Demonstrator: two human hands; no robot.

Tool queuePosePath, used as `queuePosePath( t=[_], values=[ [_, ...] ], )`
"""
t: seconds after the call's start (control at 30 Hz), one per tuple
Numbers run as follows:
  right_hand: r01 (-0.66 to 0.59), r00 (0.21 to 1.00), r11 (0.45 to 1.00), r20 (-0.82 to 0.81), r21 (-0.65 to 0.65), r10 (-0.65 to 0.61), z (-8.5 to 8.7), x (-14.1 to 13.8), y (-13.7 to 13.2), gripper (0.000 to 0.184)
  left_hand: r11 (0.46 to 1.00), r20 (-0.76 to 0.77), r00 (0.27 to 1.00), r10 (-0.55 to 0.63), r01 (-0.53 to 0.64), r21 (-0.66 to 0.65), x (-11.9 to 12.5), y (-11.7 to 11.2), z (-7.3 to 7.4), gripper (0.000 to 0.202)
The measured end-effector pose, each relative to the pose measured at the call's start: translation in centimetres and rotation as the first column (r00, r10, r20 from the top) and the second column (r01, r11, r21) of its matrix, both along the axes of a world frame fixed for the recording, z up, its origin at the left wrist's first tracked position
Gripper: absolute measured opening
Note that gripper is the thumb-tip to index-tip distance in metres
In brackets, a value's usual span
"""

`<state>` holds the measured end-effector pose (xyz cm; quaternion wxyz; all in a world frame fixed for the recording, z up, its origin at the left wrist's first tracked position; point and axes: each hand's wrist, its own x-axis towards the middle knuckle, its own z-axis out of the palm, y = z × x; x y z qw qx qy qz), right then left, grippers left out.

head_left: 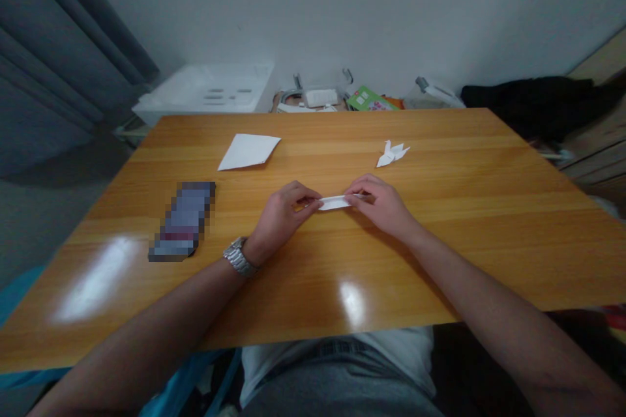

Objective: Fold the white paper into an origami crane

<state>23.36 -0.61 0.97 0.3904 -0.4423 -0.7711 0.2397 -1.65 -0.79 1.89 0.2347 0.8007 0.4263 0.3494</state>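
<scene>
A narrow strip of folded white paper (334,202) is held level just over the table's middle. My left hand (288,208) pinches its left end between thumb and fingers, a metal-band watch (239,257) on that wrist. At the other end, my right hand (379,202) pinches the paper in the same way, and the fingers cover both ends. Beyond my right hand stands a folded white paper crane (392,153). Farther back on the left lies a sheet of white paper (250,151), roughly four-sided.
A blurred-out phone-like device (183,221) lies left on the wooden table (303,293). Behind the table's far edge are a white plastic tray (210,88), a green packet (369,99), cables, and a dark cloth (538,101). A grey curtain (63,32) hangs at left.
</scene>
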Motion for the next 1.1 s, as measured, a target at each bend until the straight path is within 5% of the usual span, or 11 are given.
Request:
queuePosePath(
  t=[0.47, 0.83, 1.1],
  values=[
    [-0.021, 1.0, 0.998, 0.003, -0.058, 0.022, -0.22, 0.37, 0.15, 0.013, 1.0, -0.025, 1.0, -0.01, 0.009, -0.009, -0.25, 0.37, 0.02, 0.013],
    [-0.079, 0.995, 0.959, -0.078, -0.273, 0.06, -0.01, 0.17, -0.26, 0.02, 0.962, -0.164, 0.956, -0.243, 0.259, 0.083, 0.29, -0.22, -0.12, 0.019],
    [-0.084, 0.996, 0.982, -0.055, -0.169, 0.075, -0.13, -0.39, -0.43, 0.024, 0.985, -0.063, 0.986, -0.156, 0.15, -0.085, 0.51, -0.12, -0.6, 0.014]
  ],
)
